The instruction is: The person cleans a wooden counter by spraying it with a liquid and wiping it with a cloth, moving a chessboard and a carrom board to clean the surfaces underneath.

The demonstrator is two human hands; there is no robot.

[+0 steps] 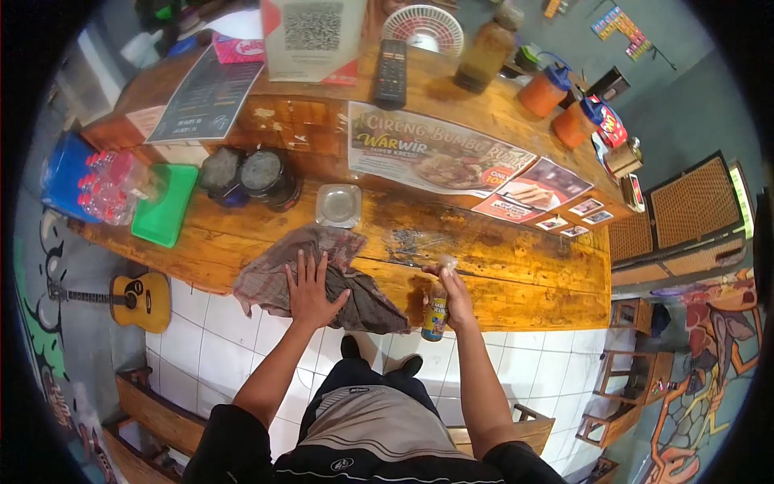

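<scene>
My left hand lies flat with fingers spread on a brown-grey checked cloth. The cloth is spread over the wooden counter and hangs past its front edge. My right hand is wrapped round a small bottle with a yellow and blue label and a pale top. It is held near the front edge, to the right of the cloth. Wet-looking pale streaks mark the wood between the bottle and a square glass ashtray, which sits behind the cloth.
Two dark jars, a green tray and a pack of bottles stand at the left. The raised shelf behind holds a remote, a tall jar and orange sauce bottles. A guitar leans at the left wall.
</scene>
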